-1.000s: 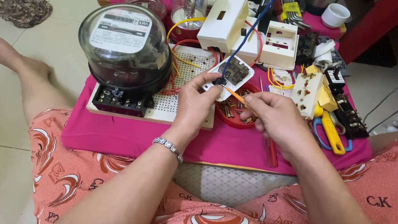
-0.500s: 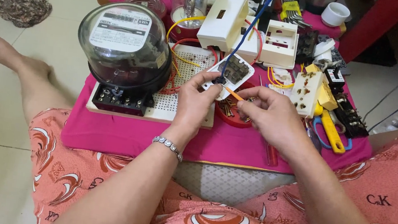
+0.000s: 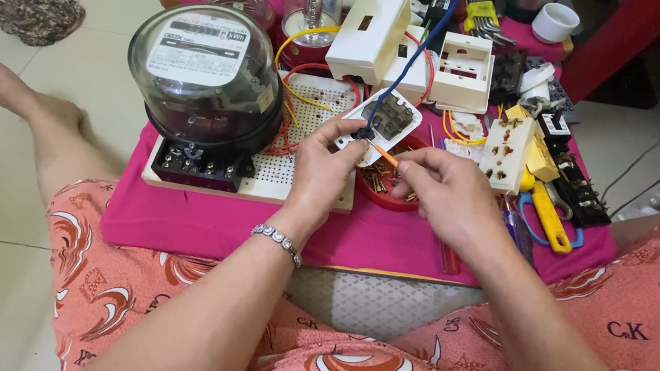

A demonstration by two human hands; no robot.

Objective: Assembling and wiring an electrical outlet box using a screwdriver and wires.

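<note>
Nearest the camera, two bare forearms reach forward over a lap in orange patterned cloth, the left wrist wearing a silver bracelet (image 3: pixel 277 242). Just beyond, over the near edge of a low table under a pink cloth (image 3: pixel 199 224), the left hand (image 3: pixel 324 168) pinches a small white switch module (image 3: pixel 384 121) by its lower edge, its dark terminal back turned up and a blue wire (image 3: pixel 423 46) running away from it toward the far side. The right hand (image 3: pixel 442 191) is closed around a thin orange-handled screwdriver (image 3: pixel 386 156), its tip meeting the module's lower side. Compared with a second ago, the module sits a little closer in and lower, and the screwdriver tip has drawn up against it, so the work at the terminals looks to be going on rather than finished. Under the hands lies a red dish of small brass screws (image 3: pixel 384 188). To the left stands a glass-domed electric meter (image 3: pixel 205 78) on a white perforated board (image 3: pixel 305 182). To the right lie a white socket (image 3: pixel 506 153) and yellow-handled pliers (image 3: pixel 548 221). Farther off sit white plastic boxes (image 3: pixel 373 36) and a white cup (image 3: pixel 554 22).
</note>
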